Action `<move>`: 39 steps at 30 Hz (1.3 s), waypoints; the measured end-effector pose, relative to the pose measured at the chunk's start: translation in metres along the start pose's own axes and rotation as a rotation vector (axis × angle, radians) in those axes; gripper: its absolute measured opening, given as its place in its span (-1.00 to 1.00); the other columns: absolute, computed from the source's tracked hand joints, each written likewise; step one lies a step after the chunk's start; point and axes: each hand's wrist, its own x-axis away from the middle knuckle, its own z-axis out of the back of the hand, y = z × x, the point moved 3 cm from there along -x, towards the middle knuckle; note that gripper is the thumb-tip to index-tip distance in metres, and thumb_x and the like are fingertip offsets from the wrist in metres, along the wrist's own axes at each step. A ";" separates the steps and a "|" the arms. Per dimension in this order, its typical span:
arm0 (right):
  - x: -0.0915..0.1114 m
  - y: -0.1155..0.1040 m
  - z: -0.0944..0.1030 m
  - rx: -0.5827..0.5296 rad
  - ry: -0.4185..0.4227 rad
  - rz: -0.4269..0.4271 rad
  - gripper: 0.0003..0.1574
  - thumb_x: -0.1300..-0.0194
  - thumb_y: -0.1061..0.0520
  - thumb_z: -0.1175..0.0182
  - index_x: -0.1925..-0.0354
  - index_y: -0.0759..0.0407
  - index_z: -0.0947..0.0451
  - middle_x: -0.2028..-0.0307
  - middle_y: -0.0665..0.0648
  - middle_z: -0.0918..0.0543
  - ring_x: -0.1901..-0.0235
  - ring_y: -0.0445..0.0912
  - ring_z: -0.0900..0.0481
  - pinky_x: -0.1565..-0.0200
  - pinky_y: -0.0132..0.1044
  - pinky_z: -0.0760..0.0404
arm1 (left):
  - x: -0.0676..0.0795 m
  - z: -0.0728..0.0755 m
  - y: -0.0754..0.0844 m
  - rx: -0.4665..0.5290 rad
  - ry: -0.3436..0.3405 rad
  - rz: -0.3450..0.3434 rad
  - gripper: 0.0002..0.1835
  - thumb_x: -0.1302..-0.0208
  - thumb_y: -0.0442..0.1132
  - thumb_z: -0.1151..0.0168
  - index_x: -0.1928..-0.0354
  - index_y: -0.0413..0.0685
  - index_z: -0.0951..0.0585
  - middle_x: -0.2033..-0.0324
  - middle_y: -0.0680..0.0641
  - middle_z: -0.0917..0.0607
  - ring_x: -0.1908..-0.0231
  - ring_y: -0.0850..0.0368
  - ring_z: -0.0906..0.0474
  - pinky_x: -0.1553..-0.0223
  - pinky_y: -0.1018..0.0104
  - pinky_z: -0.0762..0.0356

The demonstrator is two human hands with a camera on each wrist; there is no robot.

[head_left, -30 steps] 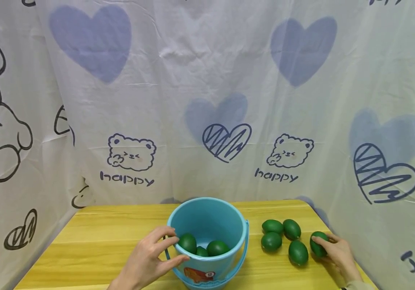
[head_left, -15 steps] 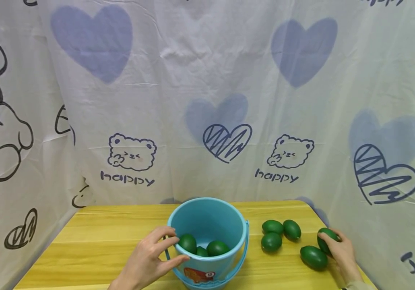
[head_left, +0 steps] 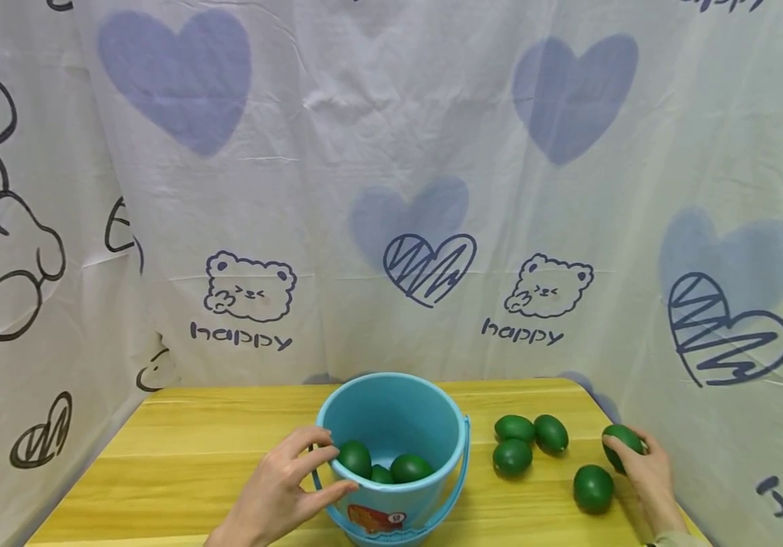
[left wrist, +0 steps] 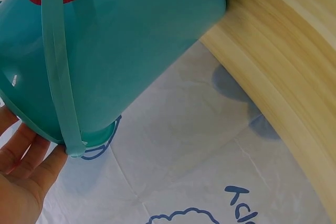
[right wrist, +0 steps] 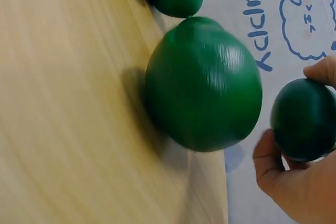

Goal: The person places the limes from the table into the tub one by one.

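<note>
Here on the worktop [head_left: 179, 441], left hand [head_left: 280, 485] holds the blue bucket [head_left: 391, 414] rim-side, right hand [head_left: 649, 477] grips a green fruit [head_left: 625, 441]!

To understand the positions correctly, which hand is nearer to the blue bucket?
Left. The left hand touches the blue bucket on its left side; the right hand is well apart, off to the bucket's right, holding a green fruit.

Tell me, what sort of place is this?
Probably a small curtained-off booth arranged for tabletop work: printed cloth sheets hang behind and on both sides of a wood-grain table, where a blue bucket and green fruits are set out. What lies beyond the sheets is hidden.
</note>
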 end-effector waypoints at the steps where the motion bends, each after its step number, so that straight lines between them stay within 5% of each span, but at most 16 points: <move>1: 0.000 -0.001 0.000 -0.020 0.001 -0.003 -0.08 -0.28 -0.14 -0.25 -0.40 0.28 -0.17 -0.28 0.48 -0.25 -0.09 0.24 -0.36 0.37 -0.42 -0.53 | 0.000 0.000 0.000 0.000 0.003 -0.003 -0.65 0.00 0.15 -0.49 0.23 0.17 -0.70 0.15 0.17 -0.59 0.15 0.24 -0.54 0.19 0.22 -0.75; 8: 0.005 -0.013 -0.004 -0.331 -0.090 -0.057 -0.47 -0.21 0.10 -0.39 -0.13 -0.15 -0.48 -0.21 0.18 -0.25 0.26 -0.23 -0.52 0.16 -0.31 -0.74 | -0.002 -0.001 -0.001 0.008 0.003 0.002 -0.66 -0.01 0.15 -0.48 0.24 0.17 -0.70 0.17 0.14 -0.60 0.15 0.26 -0.54 0.17 0.24 -0.74; 12: 0.012 -0.025 -0.008 -0.457 -0.190 -0.096 -0.45 -0.19 0.19 -0.39 -0.06 -0.29 -0.50 -0.15 0.06 -0.21 0.26 -0.23 -0.57 0.05 -0.28 -0.72 | -0.003 -0.002 -0.001 0.008 0.008 -0.002 -0.66 -0.01 0.15 -0.49 0.24 0.17 -0.70 0.16 0.16 -0.60 0.15 0.25 -0.54 0.18 0.19 -0.74; 19: 0.026 -0.053 -0.022 -0.409 -0.291 -0.030 -0.39 -0.20 0.16 -0.40 -0.10 -0.13 -0.31 -0.11 0.12 -0.23 0.23 -0.24 -0.57 0.08 -0.31 -0.73 | -0.002 -0.002 -0.001 0.033 -0.005 -0.004 -0.67 -0.03 0.11 -0.49 0.22 0.15 -0.70 0.16 0.10 -0.61 0.14 0.20 -0.54 0.16 0.17 -0.74; 27: 0.041 -0.078 -0.041 -0.480 -0.432 0.060 -0.58 -0.23 0.14 -0.38 -0.02 -0.21 -0.57 -0.01 0.01 -0.37 0.14 -0.20 -0.61 -0.01 -0.23 -0.70 | -0.003 -0.003 -0.002 0.041 -0.004 -0.007 -0.67 -0.04 0.10 -0.49 0.22 0.14 -0.70 0.17 0.11 -0.60 0.14 0.20 -0.54 0.17 0.14 -0.75; 39: 0.069 -0.112 -0.076 -0.436 -0.521 0.126 -0.49 -0.19 0.25 -0.38 -0.09 -0.02 -0.54 -0.14 0.19 -0.29 0.09 -0.09 -0.61 -0.03 -0.18 -0.70 | 0.003 -0.005 -0.002 0.004 0.043 -0.002 -0.64 0.00 0.13 -0.50 0.25 0.11 -0.70 0.17 0.09 -0.61 0.16 0.18 -0.55 0.18 0.18 -0.74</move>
